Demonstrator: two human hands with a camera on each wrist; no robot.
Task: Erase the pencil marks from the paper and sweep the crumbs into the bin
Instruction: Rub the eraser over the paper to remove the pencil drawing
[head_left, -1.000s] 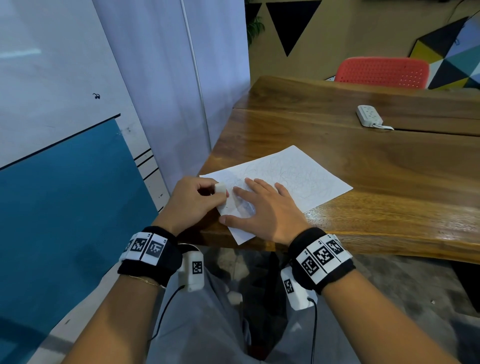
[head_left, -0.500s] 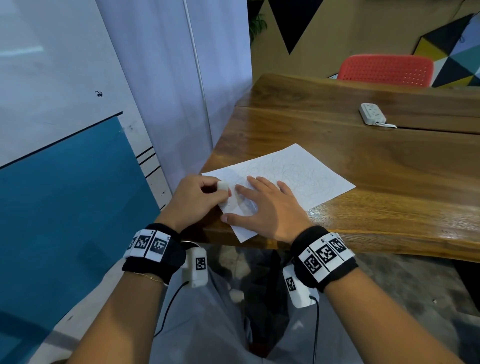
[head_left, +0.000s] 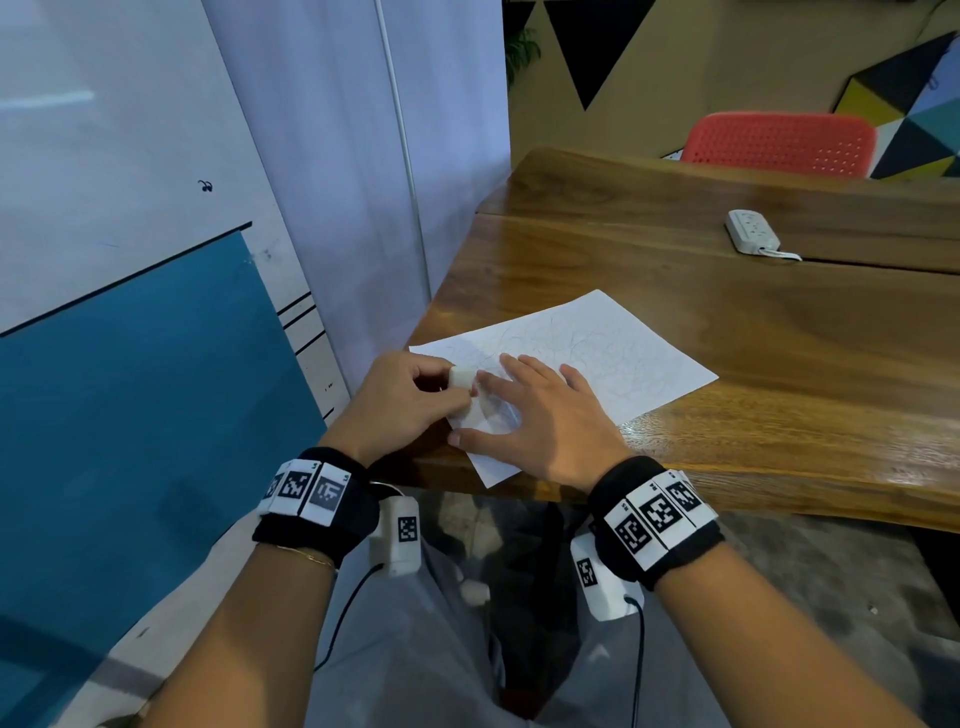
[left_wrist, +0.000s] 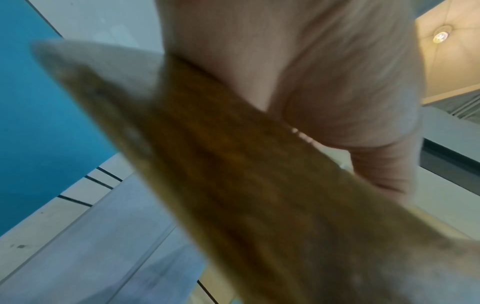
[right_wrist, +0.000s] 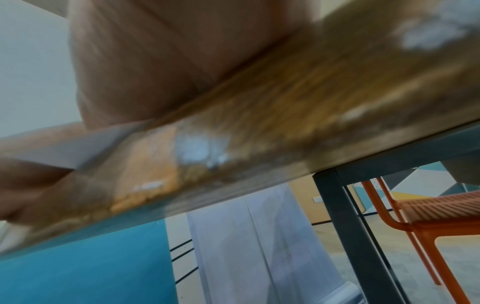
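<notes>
Head view showed the left hand (head_left: 410, 402) pinching a white eraser (head_left: 461, 378) on the paper's (head_left: 597, 353) near corner, the right hand (head_left: 540, 415) flat, fingers spread, pinning the sheet at the table (head_left: 779, 364) edge. Short strokes running away from that flat palm would probably have kept the sheet from buckling; no bin was visible.

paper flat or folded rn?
Flat, spread on the table. The paper shows no fold; the right hand presses its near end.
</notes>
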